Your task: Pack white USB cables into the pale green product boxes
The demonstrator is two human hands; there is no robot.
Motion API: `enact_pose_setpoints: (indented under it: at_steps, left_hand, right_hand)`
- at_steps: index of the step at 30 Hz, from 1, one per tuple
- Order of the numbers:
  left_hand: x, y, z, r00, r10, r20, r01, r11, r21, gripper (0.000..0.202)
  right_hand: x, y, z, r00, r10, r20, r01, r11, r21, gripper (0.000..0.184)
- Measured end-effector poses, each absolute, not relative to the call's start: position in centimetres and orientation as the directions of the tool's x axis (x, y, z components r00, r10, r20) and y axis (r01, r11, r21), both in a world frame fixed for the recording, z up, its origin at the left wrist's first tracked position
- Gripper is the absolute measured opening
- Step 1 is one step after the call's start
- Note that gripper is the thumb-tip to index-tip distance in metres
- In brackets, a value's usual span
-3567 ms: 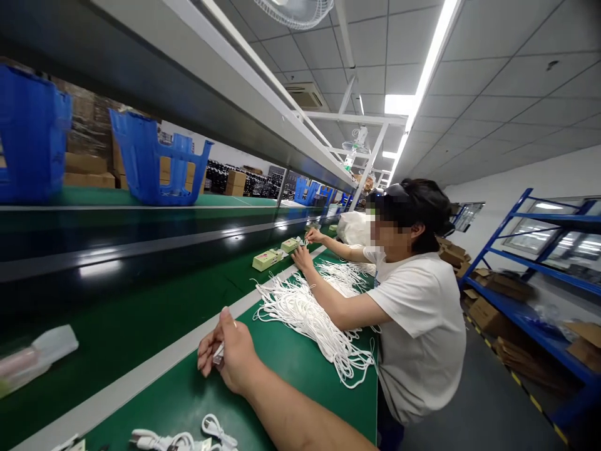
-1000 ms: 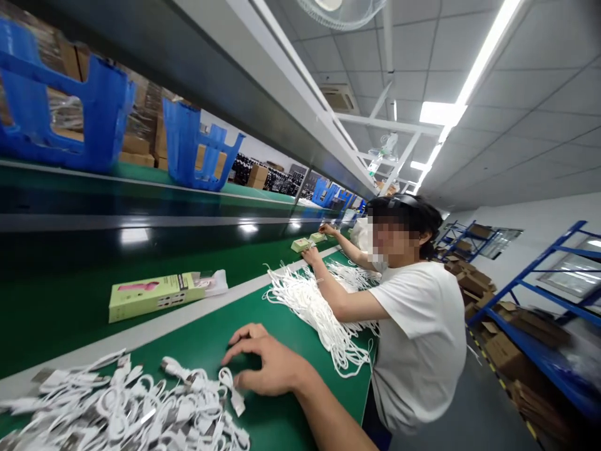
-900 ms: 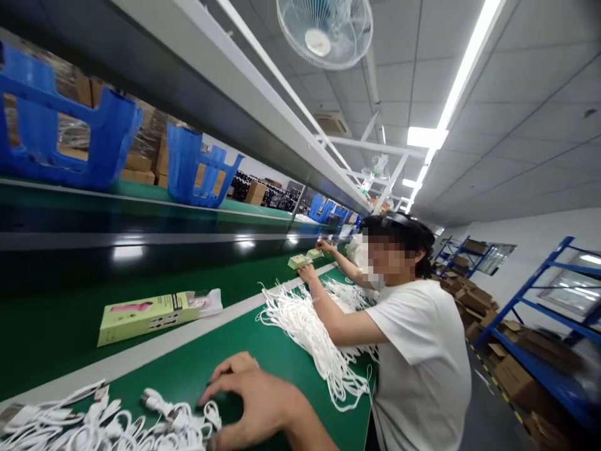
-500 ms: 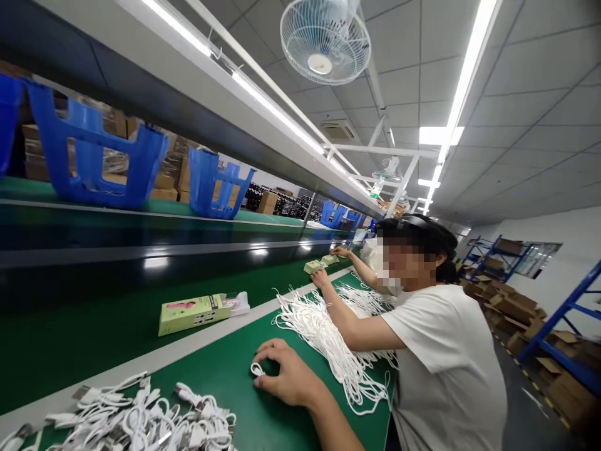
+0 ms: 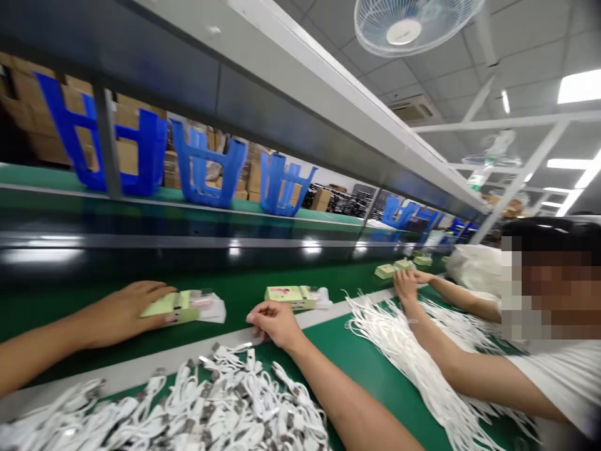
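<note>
My left hand (image 5: 123,313) reaches onto the dark green conveyor belt (image 5: 56,313) and grips the near end of a light green box (image 5: 174,305) with a clear bag at its far end. My right hand (image 5: 275,322) rests on the white rail (image 5: 154,362) with fingers curled in a pinch; what they hold is hidden. A second green box (image 5: 288,295) lies on the belt just beyond it. A heap of white cables (image 5: 220,407) lies on the green bench below both hands.
A co-worker on the right stretches both arms over a spread of white cords (image 5: 413,369), one hand (image 5: 406,285) near more green boxes (image 5: 385,270). Blue plastic crates (image 5: 206,166) stand on the upper shelf. A fan (image 5: 408,25) hangs overhead.
The view swung left and down. My left hand came into view and took hold of a green box on the belt. My right hand moved from the bench up to the rail.
</note>
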State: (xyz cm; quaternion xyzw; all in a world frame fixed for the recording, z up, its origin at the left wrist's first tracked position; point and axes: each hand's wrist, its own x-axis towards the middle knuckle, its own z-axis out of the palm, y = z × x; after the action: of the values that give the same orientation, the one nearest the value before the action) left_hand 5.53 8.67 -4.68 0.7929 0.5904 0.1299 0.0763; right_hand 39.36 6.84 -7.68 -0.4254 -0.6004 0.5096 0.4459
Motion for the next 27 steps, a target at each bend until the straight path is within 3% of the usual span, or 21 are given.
enact_pose_setpoints:
  at_steps: [3,9,14,21,27]
  left_hand:
    - [4.6,8.6,-4.6,0.319,0.947,-0.035,0.917,-0.299,0.263,0.077]
    - [6.8,8.7,-4.1,0.295,0.955,-0.03,0.94,-0.284,0.189,0.084]
    - [8.5,8.0,-3.4,0.315,0.947,-0.064,0.936,-0.299,0.184,0.085]
    - [9.6,8.5,-4.0,0.326,0.945,-0.025,0.921,-0.311,0.236,0.08]
    - [10.1,10.3,-5.0,0.3,0.952,-0.068,0.935,-0.279,0.217,0.087]
  right_hand:
    - [36.0,8.4,-7.1,-0.283,0.934,0.217,0.085,0.25,-0.965,0.023]
    - [35.1,10.7,-4.7,-0.361,0.832,0.42,0.218,0.514,-0.83,0.015]
    - [35.2,11.1,-4.7,-0.42,0.798,0.432,0.322,0.576,-0.751,0.011]
    - [33.4,11.9,-5.4,-0.467,0.683,0.562,0.385,0.729,-0.566,0.018]
    - [33.7,12.7,-5.7,-0.47,0.663,0.583,0.453,0.748,-0.485,0.017]
